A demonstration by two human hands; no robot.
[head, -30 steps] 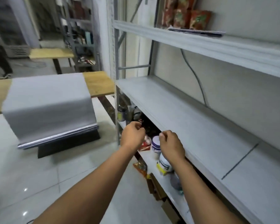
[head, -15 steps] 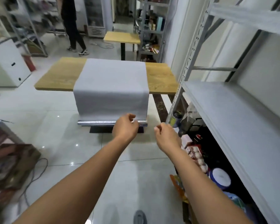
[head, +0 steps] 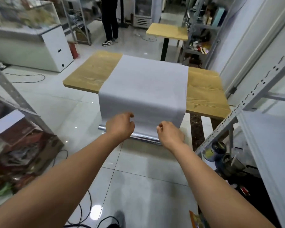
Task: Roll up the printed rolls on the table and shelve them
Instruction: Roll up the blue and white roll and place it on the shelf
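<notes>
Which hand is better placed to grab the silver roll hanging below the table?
Right, slightly: the right hand sits by one end of the silver roll; the left hand is higher, before the grey sheet. Both hold nothing.

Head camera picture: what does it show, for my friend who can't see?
A person's left hand and right hand reach, empty and loosely curled, toward a grey sheet draped over the near edge of a wooden table, ending in a shiny roll. A metal shelf stands at the right.
</notes>
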